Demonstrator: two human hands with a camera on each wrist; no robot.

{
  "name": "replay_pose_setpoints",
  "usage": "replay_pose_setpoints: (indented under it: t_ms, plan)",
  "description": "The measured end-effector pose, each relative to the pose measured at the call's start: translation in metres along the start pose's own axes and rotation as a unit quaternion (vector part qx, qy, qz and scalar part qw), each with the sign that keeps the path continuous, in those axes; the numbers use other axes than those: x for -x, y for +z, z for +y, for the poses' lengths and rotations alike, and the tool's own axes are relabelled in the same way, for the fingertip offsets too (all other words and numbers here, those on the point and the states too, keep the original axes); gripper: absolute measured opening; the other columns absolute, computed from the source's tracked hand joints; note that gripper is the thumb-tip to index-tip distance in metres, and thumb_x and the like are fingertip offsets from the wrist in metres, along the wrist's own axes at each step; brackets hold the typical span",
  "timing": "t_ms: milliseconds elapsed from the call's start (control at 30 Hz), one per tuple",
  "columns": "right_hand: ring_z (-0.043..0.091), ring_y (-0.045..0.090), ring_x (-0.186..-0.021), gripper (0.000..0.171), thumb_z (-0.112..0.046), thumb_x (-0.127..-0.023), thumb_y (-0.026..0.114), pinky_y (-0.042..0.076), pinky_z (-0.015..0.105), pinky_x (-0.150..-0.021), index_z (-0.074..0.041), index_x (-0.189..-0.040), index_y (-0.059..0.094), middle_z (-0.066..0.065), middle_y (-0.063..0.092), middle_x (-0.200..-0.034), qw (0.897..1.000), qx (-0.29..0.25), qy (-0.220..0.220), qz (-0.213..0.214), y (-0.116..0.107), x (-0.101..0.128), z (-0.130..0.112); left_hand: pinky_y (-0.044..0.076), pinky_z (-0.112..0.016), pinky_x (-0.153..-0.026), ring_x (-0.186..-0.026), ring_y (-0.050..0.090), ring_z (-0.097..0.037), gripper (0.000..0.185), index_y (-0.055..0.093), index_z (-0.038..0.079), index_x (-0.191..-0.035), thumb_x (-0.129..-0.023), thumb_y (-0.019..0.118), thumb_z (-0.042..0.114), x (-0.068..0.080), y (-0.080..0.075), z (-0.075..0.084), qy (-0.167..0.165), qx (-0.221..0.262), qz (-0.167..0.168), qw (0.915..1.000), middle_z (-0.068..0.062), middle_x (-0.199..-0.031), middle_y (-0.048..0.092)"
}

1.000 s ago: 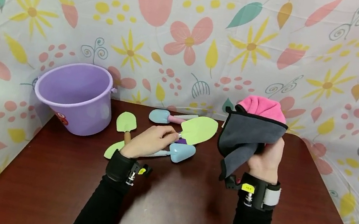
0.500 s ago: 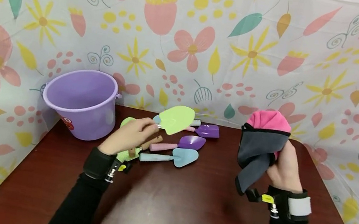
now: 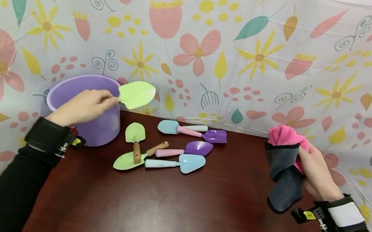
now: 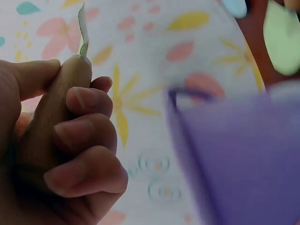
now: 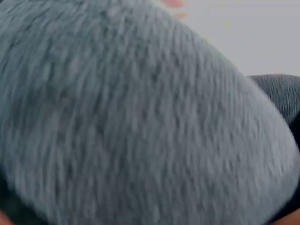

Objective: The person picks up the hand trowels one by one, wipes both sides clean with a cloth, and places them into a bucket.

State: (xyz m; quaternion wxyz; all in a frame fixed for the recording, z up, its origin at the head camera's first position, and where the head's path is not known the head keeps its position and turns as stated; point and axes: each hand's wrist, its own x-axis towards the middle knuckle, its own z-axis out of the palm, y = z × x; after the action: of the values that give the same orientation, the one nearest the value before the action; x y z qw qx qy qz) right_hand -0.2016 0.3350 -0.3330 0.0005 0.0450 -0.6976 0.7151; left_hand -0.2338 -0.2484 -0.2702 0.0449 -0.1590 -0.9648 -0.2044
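My left hand (image 3: 81, 105) grips a garden trowel (image 3: 137, 95) with a light green blade, held up in front of the purple bucket (image 3: 103, 129). In the left wrist view, fingers curl round the trowel's wooden handle (image 4: 49, 110), and the bucket's wall (image 4: 243, 159) is close on the right. Off to the right, my right hand (image 3: 321, 174) holds a bunched cloth (image 3: 284, 164), grey with black edging and a pink side, hanging down above the table. The cloth's grey pile (image 5: 140, 122) fills most of the right wrist view and hides the fingers there.
Several small garden tools lie mid-table: two green trowels (image 3: 135, 132) with wooden handles, one across the other, a light blue trowel (image 3: 191, 164), a purple trowel (image 3: 199, 147), a purple shovel (image 3: 215, 136) and a blue scoop (image 3: 168, 126). A flowered sheet (image 3: 192, 76) hangs behind the table.
My left hand has lifted the green trowel from among the tools and carried it left to the bucket. My right hand has moved right with the cloth, which now hangs lower.
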Motion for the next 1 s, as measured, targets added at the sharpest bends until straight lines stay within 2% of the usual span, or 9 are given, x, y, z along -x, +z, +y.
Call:
replay_pose_setpoints:
  t_ms: [67, 133, 233, 367, 433, 533, 767, 900, 1000]
  plan:
    - [0.005, 0.050, -0.094, 0.022, -0.024, -0.103, 0.052, 0.046, 0.015, -0.073, -0.019, -0.123, 0.058, -0.006, 0.053, -0.109, 0.996, 0.092, 0.001, 0.004, -0.008, -0.002, 0.002, 0.040, -0.041, -0.073, -0.082, 0.053, -0.026, 0.046, 0.068, 0.006, -0.109, -0.103, 0.044, 0.045, 0.001, -0.014, -0.012, -0.004, -0.016, -0.007, 0.9998, -0.009, -0.090, 0.062]
    - [0.006, 0.048, -0.092, 0.024, -0.021, -0.103, 0.049, 0.044, 0.015, -0.071, -0.016, -0.127, 0.054, -0.005, 0.051, -0.107, 0.983, 0.185, -0.004, 0.008, -0.015, -0.005, 0.006, 0.041, -0.045, -0.077, -0.088, 0.056, -0.028, 0.048, 0.068, 0.003, -0.114, -0.103, 0.046, 0.044, 0.002, -0.027, -0.026, -0.008, -0.025, -0.020, 0.9994, -0.012, -0.098, 0.065]
    - [0.007, 0.046, -0.089, 0.033, -0.019, -0.103, 0.046, 0.042, 0.015, -0.070, -0.007, -0.133, 0.051, 0.000, 0.052, -0.109, 0.951, 0.308, -0.019, 0.011, -0.022, -0.010, 0.011, 0.042, -0.049, -0.081, -0.093, 0.058, -0.031, 0.051, 0.066, 0.001, -0.118, -0.103, 0.046, 0.045, 0.006, -0.046, -0.045, -0.023, -0.048, -0.042, 0.9977, -0.016, -0.104, 0.066]
    - [0.013, 0.049, -0.087, 0.038, -0.019, -0.101, 0.049, 0.041, 0.017, -0.068, 0.001, -0.133, 0.050, 0.014, 0.055, -0.113, 0.908, 0.417, -0.031, -0.002, -0.029, -0.012, 0.021, 0.040, -0.042, -0.070, -0.080, 0.054, -0.027, 0.051, 0.068, 0.000, -0.114, -0.103, 0.045, 0.044, 0.011, -0.060, -0.065, -0.043, -0.071, -0.072, 0.9939, -0.009, -0.084, 0.060]
    - [0.019, 0.051, -0.087, 0.037, -0.019, -0.100, 0.050, 0.042, 0.021, -0.068, 0.000, -0.132, 0.051, 0.018, 0.056, -0.114, 0.893, 0.449, -0.027, -0.016, -0.033, -0.011, 0.027, 0.034, -0.039, -0.063, -0.070, 0.047, -0.023, 0.047, 0.069, 0.001, -0.110, -0.104, 0.046, 0.042, 0.012, -0.061, -0.072, -0.049, -0.073, -0.090, 0.9921, -0.003, -0.072, 0.047]
    - [0.027, 0.053, -0.088, 0.037, -0.021, -0.098, 0.053, 0.043, 0.029, -0.070, -0.003, -0.131, 0.052, 0.019, 0.059, -0.112, 0.874, 0.485, -0.020, -0.026, -0.037, -0.011, 0.038, 0.032, -0.037, -0.061, -0.067, 0.044, -0.020, 0.042, 0.071, 0.001, -0.105, -0.103, 0.049, 0.037, 0.011, -0.057, -0.081, -0.046, -0.083, -0.114, 0.9889, -0.001, -0.067, 0.039]
    - [0.028, 0.054, -0.078, 0.037, -0.020, -0.096, 0.058, 0.042, 0.037, -0.066, -0.002, -0.127, 0.052, 0.014, 0.060, -0.093, 0.855, 0.517, -0.024, -0.039, -0.044, -0.016, 0.062, 0.039, -0.039, -0.063, -0.068, 0.051, -0.022, 0.031, 0.062, 0.003, -0.081, -0.098, 0.056, 0.028, -0.004, -0.039, -0.095, -0.033, -0.146, -0.145, 0.9781, -0.003, -0.071, 0.053]
    - [0.025, 0.052, -0.072, 0.037, -0.017, -0.092, 0.062, 0.039, 0.036, -0.063, -0.001, -0.123, 0.054, 0.009, 0.058, -0.083, 0.841, 0.537, -0.036, -0.050, -0.045, -0.016, 0.080, 0.043, -0.046, -0.069, -0.072, 0.054, -0.026, 0.028, 0.062, 0.003, -0.078, -0.094, 0.058, 0.026, -0.012, -0.032, -0.093, -0.041, -0.186, -0.158, 0.9689, -0.005, -0.075, 0.057]
    - [0.025, 0.053, -0.072, 0.039, -0.016, -0.090, 0.065, 0.040, 0.036, -0.063, 0.002, -0.123, 0.054, 0.012, 0.060, -0.086, 0.836, 0.544, -0.044, -0.052, -0.044, -0.013, 0.095, 0.042, -0.047, -0.070, -0.071, 0.054, -0.027, 0.030, 0.062, 0.005, -0.073, -0.093, 0.058, 0.027, -0.016, -0.028, -0.089, -0.056, -0.205, -0.172, 0.9618, -0.005, -0.072, 0.056]
